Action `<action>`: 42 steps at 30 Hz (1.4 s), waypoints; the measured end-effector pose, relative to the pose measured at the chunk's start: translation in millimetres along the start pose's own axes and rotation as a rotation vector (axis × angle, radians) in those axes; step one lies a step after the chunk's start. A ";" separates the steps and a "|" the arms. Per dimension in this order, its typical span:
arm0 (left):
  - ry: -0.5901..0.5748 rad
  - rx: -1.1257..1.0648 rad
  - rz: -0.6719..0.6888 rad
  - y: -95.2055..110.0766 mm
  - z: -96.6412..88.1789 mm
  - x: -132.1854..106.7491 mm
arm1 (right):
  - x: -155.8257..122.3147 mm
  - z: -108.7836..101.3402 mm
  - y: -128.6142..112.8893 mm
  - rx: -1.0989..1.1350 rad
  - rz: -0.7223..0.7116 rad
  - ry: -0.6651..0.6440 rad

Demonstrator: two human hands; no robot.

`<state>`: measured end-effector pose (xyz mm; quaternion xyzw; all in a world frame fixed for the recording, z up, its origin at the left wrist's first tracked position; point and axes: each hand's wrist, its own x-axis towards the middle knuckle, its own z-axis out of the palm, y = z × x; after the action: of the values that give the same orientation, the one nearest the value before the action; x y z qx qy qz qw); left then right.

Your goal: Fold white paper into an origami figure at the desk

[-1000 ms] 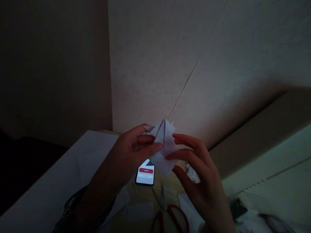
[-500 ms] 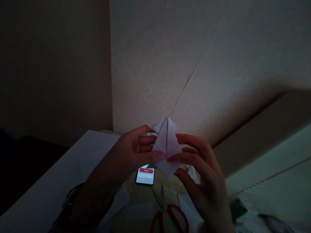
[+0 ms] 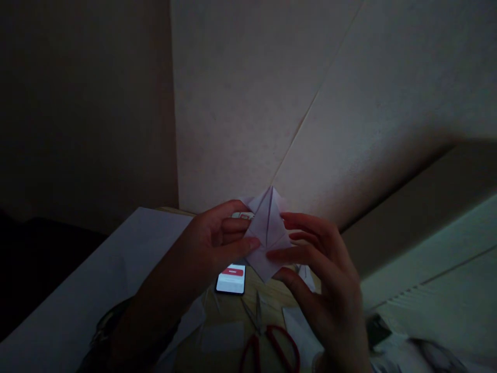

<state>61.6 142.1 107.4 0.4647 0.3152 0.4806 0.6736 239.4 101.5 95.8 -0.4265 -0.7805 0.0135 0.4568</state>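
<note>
A folded white origami paper [image 3: 268, 228] is held up in front of me, its narrow tip upward and a diamond-shaped flap at the bottom. My left hand [image 3: 217, 238] pinches its left edge, thumb on the front face and fingers behind. My right hand [image 3: 322, 264] grips the right side, with a finger lying on the lower front and the thumb at the bottom right edge. Creases run down the middle of the paper and across its lower part. The fingertips behind it are partly hidden.
Below the hands, a lit phone [image 3: 231, 280] and red-handled scissors [image 3: 259, 331] lie on the wooden table [image 3: 272, 292]. A large white sheet [image 3: 116, 269] is at the left, a smaller paper piece [image 3: 223, 336] near the scissors. A wall [image 3: 240, 103] rises behind.
The paper has tilted slightly, its top tip shifting right. My left thumb has slid a little up and left on its front; both hands still hold it.
</note>
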 end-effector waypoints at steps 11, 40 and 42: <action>-0.003 -0.045 0.019 2.7 3.9 -2.3 | -0.5 0.9 -6.3 0.003 -0.001 0.078; -0.006 0.064 0.070 3.0 0.9 -24.4 | 3.7 11.3 -13.5 0.112 0.110 0.245; -0.053 0.037 0.084 1.0 1.1 -24.3 | 3.0 11.8 -15.2 0.105 0.129 0.257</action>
<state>54.0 119.0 108.2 0.5026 0.2862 0.4899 0.6523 220.2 98.3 97.3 -0.4494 -0.6849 0.0288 0.5729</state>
